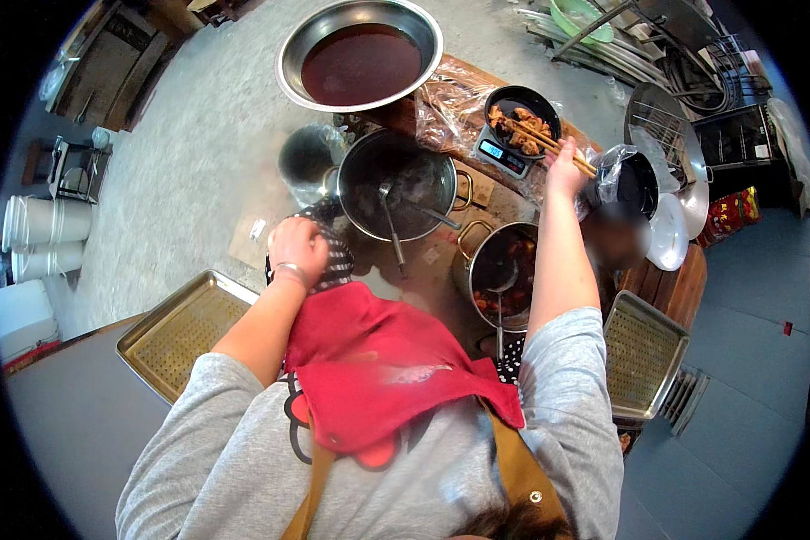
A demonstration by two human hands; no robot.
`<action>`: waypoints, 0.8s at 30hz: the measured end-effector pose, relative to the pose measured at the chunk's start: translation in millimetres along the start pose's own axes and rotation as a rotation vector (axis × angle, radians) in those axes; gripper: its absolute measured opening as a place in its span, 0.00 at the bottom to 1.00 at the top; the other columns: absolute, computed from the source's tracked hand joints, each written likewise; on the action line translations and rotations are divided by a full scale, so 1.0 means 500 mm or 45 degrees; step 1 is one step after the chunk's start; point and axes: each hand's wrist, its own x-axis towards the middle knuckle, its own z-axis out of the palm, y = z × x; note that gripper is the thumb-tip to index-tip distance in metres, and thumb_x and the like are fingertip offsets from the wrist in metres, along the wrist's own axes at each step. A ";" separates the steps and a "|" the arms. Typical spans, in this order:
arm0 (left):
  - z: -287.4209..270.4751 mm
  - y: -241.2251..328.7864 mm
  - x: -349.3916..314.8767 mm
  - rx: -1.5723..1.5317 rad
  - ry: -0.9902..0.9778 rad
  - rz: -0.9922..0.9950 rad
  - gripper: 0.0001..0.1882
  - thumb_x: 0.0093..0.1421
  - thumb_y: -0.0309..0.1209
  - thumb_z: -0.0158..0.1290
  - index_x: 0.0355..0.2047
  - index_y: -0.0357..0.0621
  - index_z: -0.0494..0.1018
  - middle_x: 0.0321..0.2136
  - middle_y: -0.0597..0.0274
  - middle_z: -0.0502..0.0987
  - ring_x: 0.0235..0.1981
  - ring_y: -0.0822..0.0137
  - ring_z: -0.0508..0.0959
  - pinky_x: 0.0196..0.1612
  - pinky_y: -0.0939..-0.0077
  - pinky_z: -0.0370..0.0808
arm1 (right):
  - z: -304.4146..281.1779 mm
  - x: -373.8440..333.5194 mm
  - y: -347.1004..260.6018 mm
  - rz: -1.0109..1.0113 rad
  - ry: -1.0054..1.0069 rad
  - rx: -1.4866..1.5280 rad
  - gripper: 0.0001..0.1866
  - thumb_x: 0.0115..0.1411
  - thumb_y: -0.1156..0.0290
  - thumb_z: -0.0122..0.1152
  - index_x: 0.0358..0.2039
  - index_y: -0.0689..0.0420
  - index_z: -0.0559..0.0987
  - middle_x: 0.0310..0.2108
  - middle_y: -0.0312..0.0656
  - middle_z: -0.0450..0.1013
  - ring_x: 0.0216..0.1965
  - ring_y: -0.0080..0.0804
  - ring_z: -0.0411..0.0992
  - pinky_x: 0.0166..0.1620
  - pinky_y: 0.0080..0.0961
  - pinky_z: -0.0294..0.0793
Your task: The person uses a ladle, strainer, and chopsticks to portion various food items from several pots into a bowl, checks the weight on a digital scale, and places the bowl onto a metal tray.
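Observation:
My right hand (564,171) reaches forward, closed on a pair of wooden chopsticks (538,137). Their tips touch browned, chunky pieces of food (516,117) in a round black bowl (556,112). Under the bowl is a kitchen scale (502,158) with a lit blue display. My left hand (299,247) rests on my knee in dotted black trousers (340,259), its fingers curled in and nothing seen in them. A red apron (378,346) lies over my lap.
Ahead stand a large pot (346,200) with ladles and a smaller pot (468,261) with reddish contents. A steel basin (290,72) of dark red liquid sits on the wooden bench (466,74). Perforated trays (189,328) flank me. A black pot (639,184) stands at right.

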 end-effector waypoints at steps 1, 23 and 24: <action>0.001 0.000 0.000 0.005 0.001 -0.006 0.06 0.45 0.33 0.49 0.23 0.48 0.73 0.30 0.62 0.73 0.40 0.60 0.70 0.46 0.63 0.63 | -0.005 0.000 -0.002 0.037 0.040 0.032 0.16 0.60 0.62 0.52 0.31 0.65 0.74 0.26 0.42 0.74 0.22 0.26 0.72 0.24 0.19 0.73; 0.001 0.005 -0.005 0.101 -0.061 -0.023 0.06 0.46 0.34 0.50 0.25 0.48 0.72 0.32 0.62 0.73 0.41 0.61 0.71 0.47 0.64 0.63 | -0.033 -0.318 0.095 0.729 0.014 0.275 0.16 0.61 0.60 0.50 0.34 0.62 0.70 0.30 0.43 0.73 0.22 0.33 0.73 0.24 0.22 0.74; 0.000 0.007 -0.005 0.100 -0.062 -0.022 0.06 0.46 0.34 0.50 0.25 0.48 0.72 0.32 0.62 0.73 0.41 0.61 0.71 0.48 0.64 0.63 | -0.029 -0.320 0.122 0.722 0.045 0.252 0.15 0.61 0.61 0.51 0.32 0.62 0.71 0.28 0.43 0.73 0.21 0.31 0.73 0.23 0.21 0.73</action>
